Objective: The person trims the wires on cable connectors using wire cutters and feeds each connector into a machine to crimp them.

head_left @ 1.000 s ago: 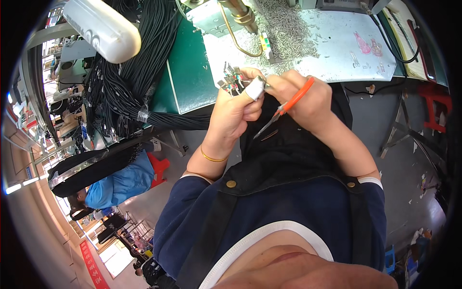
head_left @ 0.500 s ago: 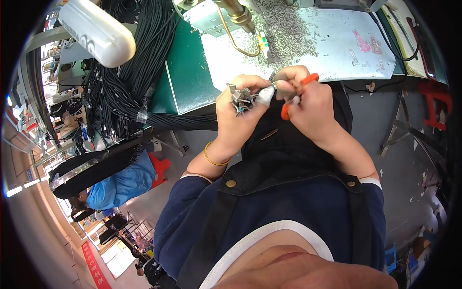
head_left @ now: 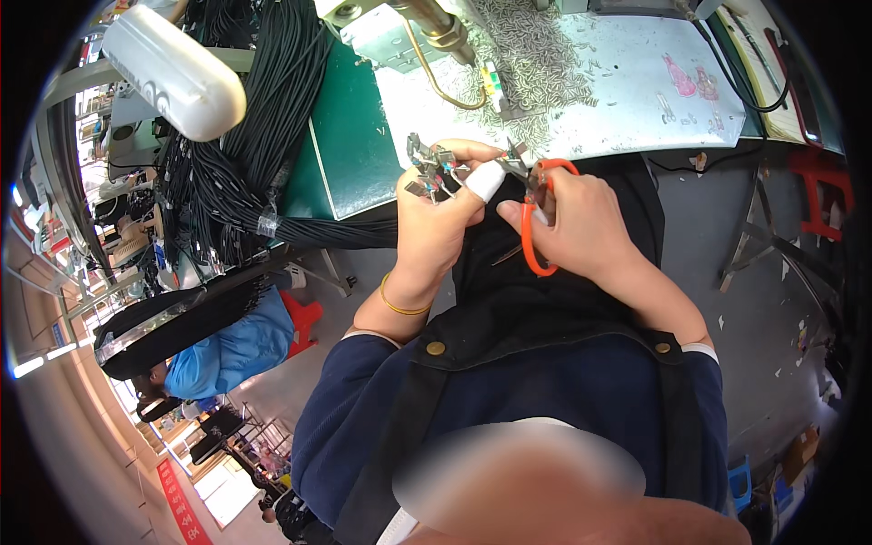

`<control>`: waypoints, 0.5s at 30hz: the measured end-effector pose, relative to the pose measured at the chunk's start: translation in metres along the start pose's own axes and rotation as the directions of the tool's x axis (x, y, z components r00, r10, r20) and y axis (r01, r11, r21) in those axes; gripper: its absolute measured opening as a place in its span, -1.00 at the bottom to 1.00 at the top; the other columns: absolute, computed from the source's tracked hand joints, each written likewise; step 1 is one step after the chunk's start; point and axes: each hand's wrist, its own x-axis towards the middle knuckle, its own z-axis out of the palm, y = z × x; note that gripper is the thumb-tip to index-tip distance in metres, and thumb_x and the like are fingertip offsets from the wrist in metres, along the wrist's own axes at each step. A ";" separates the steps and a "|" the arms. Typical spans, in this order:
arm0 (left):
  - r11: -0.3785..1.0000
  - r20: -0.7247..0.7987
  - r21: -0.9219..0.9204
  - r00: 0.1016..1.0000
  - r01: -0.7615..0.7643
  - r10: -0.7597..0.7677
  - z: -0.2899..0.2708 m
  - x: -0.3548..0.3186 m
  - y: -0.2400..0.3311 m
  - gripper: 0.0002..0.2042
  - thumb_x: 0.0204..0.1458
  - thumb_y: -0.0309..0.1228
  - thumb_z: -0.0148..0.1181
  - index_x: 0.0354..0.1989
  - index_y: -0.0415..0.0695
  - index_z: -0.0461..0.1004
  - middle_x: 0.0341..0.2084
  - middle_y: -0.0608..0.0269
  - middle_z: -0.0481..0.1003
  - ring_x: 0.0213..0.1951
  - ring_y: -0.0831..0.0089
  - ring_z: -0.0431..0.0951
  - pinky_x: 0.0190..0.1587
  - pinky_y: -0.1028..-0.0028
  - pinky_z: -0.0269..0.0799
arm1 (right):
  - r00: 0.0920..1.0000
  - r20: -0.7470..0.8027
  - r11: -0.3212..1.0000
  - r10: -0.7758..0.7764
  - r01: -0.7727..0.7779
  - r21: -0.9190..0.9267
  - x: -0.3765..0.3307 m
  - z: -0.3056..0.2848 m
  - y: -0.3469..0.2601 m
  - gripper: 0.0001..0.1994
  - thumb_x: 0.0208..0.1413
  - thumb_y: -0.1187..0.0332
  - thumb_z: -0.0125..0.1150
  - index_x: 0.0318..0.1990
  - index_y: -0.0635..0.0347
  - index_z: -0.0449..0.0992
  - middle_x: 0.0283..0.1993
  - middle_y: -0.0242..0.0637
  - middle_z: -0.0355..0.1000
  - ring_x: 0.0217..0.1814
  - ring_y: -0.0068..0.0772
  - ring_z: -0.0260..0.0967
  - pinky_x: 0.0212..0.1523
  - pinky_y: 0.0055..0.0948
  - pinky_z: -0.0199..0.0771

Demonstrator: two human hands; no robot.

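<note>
Head view: tangled metal-tipped wire cluster (head_left: 431, 169).

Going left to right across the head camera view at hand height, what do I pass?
Bundle of black cables → green mat → left hand pinching a cluster of small metal terminals → right hand gripping orange-handled snips → red stool.
</note>
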 end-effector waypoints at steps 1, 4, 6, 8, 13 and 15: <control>1.000 0.005 0.011 1.000 0.007 -0.007 0.000 0.001 0.001 -0.89 -0.10 -0.60 0.14 -0.36 -0.29 0.42 -0.65 0.42 0.35 -0.72 0.81 0.16 -0.71 0.75 -0.03 | 1.000 -0.001 1.000 0.001 -0.001 0.001 0.000 0.002 0.001 -0.66 -0.13 0.19 0.27 -0.57 0.26 0.29 -0.79 -0.24 0.19 -0.78 -0.30 0.13 -0.68 -0.43 0.11; 0.994 -0.003 0.048 0.995 0.101 -0.101 -0.003 0.009 0.005 -0.91 -0.10 -0.58 0.15 -0.39 -0.28 0.42 -0.69 0.45 0.31 -0.74 0.79 0.12 -0.73 0.72 -0.06 | 0.959 0.244 0.952 0.144 -0.201 0.231 0.002 0.003 0.004 -0.66 0.05 0.19 0.11 -0.60 0.22 0.26 -0.81 -0.32 0.17 -0.83 -0.53 0.06 -0.74 -0.45 0.08; 0.987 0.070 -0.025 0.985 0.157 -0.155 -0.011 0.022 0.006 -0.90 -0.10 -0.56 0.14 -0.38 -0.27 0.42 -0.71 0.47 0.27 -0.75 0.78 0.09 -0.73 0.72 -0.08 | 0.950 0.262 0.867 0.169 -0.270 0.419 0.005 0.005 0.008 -0.66 0.08 0.19 0.07 -0.61 0.19 0.25 -0.81 -0.36 0.17 -0.83 -0.60 0.04 -0.77 -0.51 0.04; 0.972 0.139 -0.115 0.972 0.207 -0.191 -0.016 0.038 0.003 -0.88 -0.06 -0.53 0.12 -0.35 -0.27 0.38 -0.72 0.49 0.20 -0.75 0.77 0.03 -0.74 0.70 -0.13 | 0.926 0.285 0.752 0.249 -0.370 0.546 0.010 0.000 0.006 -0.67 0.13 0.20 0.00 -0.62 0.13 0.22 -0.80 -0.44 0.20 -0.86 -0.69 0.04 -0.83 -0.66 -0.04; 0.947 0.110 -0.256 0.979 0.195 -0.171 -0.019 0.068 -0.002 -0.90 -0.06 -0.58 0.08 -0.34 -0.25 0.36 -0.65 0.41 0.26 -0.74 0.76 0.07 -0.76 0.73 -0.11 | 0.960 -0.015 0.705 0.279 -0.194 0.682 0.043 -0.006 -0.003 -0.74 0.09 0.25 0.04 -0.50 0.25 0.28 -0.72 -0.38 0.25 -0.82 -0.65 0.15 -0.80 -0.67 0.11; 0.949 0.095 -0.247 0.980 0.196 -0.177 -0.018 0.071 0.000 -0.90 -0.06 -0.59 0.08 -0.34 -0.25 0.36 -0.66 0.41 0.26 -0.75 0.75 0.08 -0.76 0.73 -0.09 | 0.965 -0.134 0.765 0.226 -0.091 0.637 0.060 -0.008 0.001 -0.75 0.07 0.26 0.06 -0.47 0.28 0.30 -0.69 -0.38 0.25 -0.81 -0.64 0.16 -0.79 -0.65 0.14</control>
